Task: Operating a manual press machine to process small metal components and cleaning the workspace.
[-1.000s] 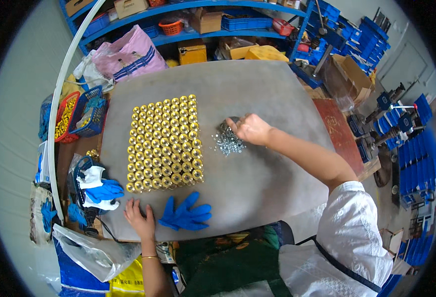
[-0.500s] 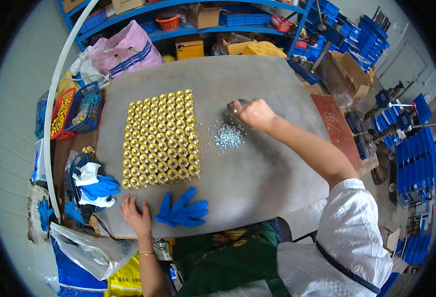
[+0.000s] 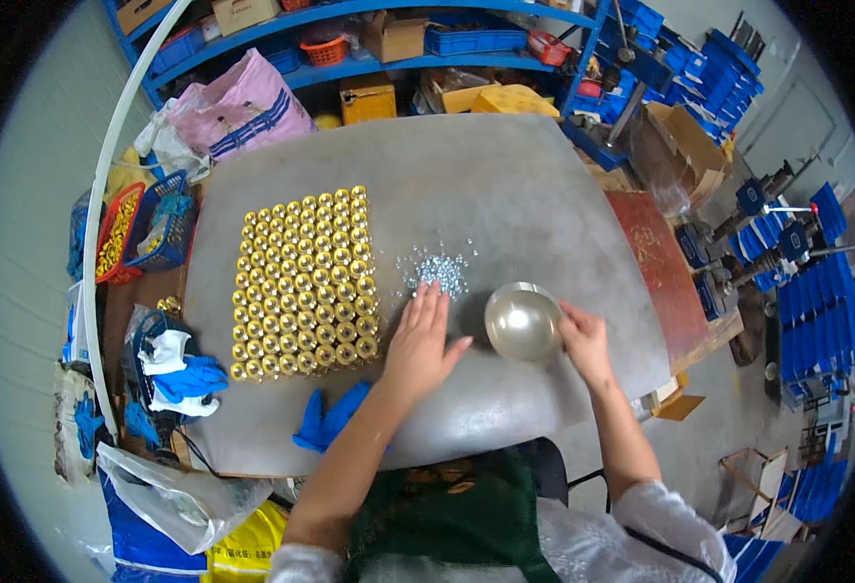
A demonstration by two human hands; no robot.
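Note:
A pile of small shiny silvery pieces (image 3: 444, 273) lies loose on the grey metal tabletop (image 3: 505, 185). My left hand (image 3: 423, 342) rests flat at the pile's near edge, fingers stretched out and thumb spread. To its right, my right hand (image 3: 581, 340) pinches the rim of a round metal bowl (image 3: 523, 323), whose inside faces up and looks bare. Left of the pile stand brass-coloured round parts (image 3: 306, 282) in close rows. A blue glove (image 3: 325, 420) lies by the table's near edge, partly covered by my left forearm.
Along the left side are a red basket of brass parts (image 3: 119, 233), a blue basket (image 3: 167, 228) and a holder with white and blue gloves (image 3: 187, 369). A pink sack (image 3: 243, 107) and blue shelving (image 3: 369, 66) stand behind the table. A reddish board (image 3: 656, 267) adjoins its right side.
My left hand has moved from the near left edge to the pile. My right hand has come nearer with the bowl, which now sits opening upward right of the pile.

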